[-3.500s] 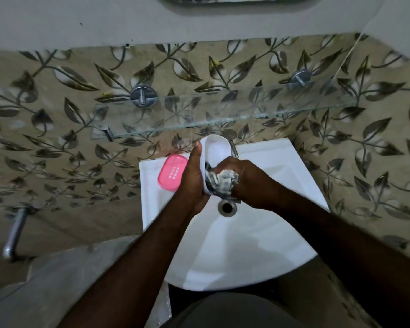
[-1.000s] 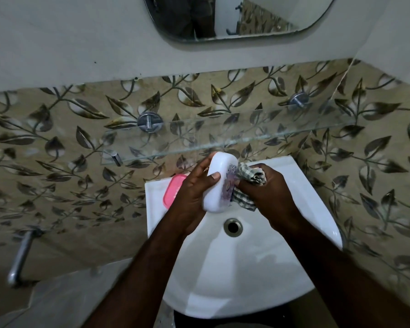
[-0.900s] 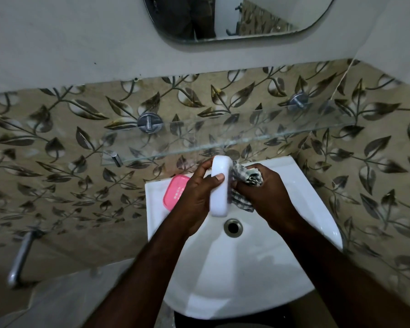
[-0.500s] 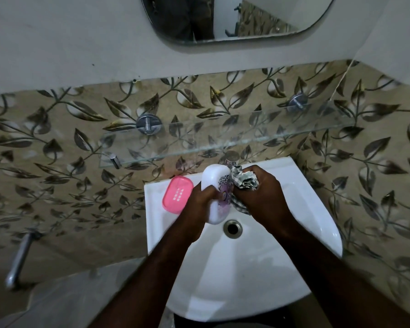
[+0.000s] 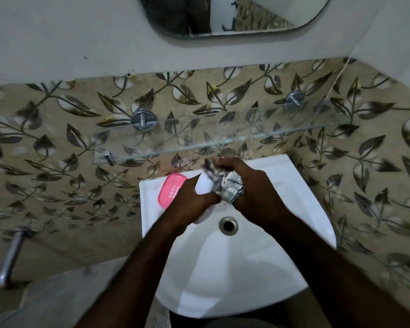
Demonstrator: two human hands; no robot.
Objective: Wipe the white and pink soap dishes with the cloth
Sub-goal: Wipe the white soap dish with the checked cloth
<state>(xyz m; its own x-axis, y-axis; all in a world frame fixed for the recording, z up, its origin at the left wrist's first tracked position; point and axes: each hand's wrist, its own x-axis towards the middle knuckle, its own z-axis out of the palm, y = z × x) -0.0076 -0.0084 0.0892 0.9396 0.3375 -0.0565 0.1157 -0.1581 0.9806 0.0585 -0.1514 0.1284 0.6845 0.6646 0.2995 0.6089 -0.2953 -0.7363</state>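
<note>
My left hand (image 5: 189,204) grips the white soap dish (image 5: 202,185) over the back of the white sink (image 5: 246,268). Most of the dish is hidden by both hands. My right hand (image 5: 253,190) holds a crumpled checked cloth (image 5: 225,184) pressed against the dish's right side. The pink soap dish (image 5: 171,189) lies flat on the sink's back left corner, just left of my left hand and partly covered by it.
A glass shelf (image 5: 223,138) on chrome brackets juts out above the sink's back edge. The drain (image 5: 228,225) is just below my hands. A mirror (image 5: 223,17) hangs above. A chrome pipe (image 5: 10,259) sticks out at lower left. Patterned tile walls close in on the right.
The white dish has sunk lower in my left hand and turned. My right hand has pushed the cloth up over the dish's top right side.
</note>
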